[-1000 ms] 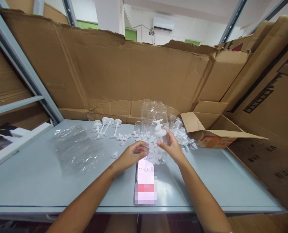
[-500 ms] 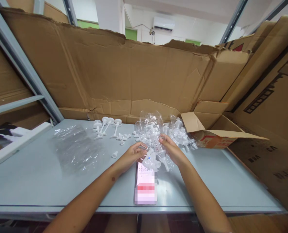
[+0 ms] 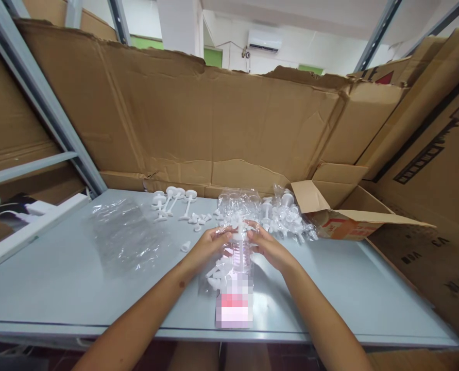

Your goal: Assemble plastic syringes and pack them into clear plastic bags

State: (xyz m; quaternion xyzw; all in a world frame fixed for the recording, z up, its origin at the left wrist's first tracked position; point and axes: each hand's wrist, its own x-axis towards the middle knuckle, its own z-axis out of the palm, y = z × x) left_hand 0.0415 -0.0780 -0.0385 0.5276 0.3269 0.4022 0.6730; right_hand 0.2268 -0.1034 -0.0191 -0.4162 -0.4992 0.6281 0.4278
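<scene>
Between my two hands is a clear plastic bag (image 3: pixel 218 272) of white plastic parts, with a clear ribbed or marked cylinder upright in it. My left hand (image 3: pixel 209 246) pinches the bag's upper part from the left, thumb against fingers. From the other side my right hand (image 3: pixel 268 247) grips the same upper part, near a white piece at the top. The bag's lower part hangs over a phone (image 3: pixel 235 314) lying on the table and hides some of its screen. Film glare blurs the exact shapes inside.
White plunger-like pieces (image 3: pixel 189 201) and small white parts (image 3: pixel 201 220) lie at the back left. A flat clear bag (image 3: pixel 124 242) is farther left. More bagged parts (image 3: pixel 291 219) rest beside an open carton (image 3: pixel 347 229). A cardboard wall (image 3: pixel 214 123) closes the back.
The bag has turned in my hands: its loose white parts now hang at the lower left and the cylinder stands upright. Both hands have moved to its upper part.
</scene>
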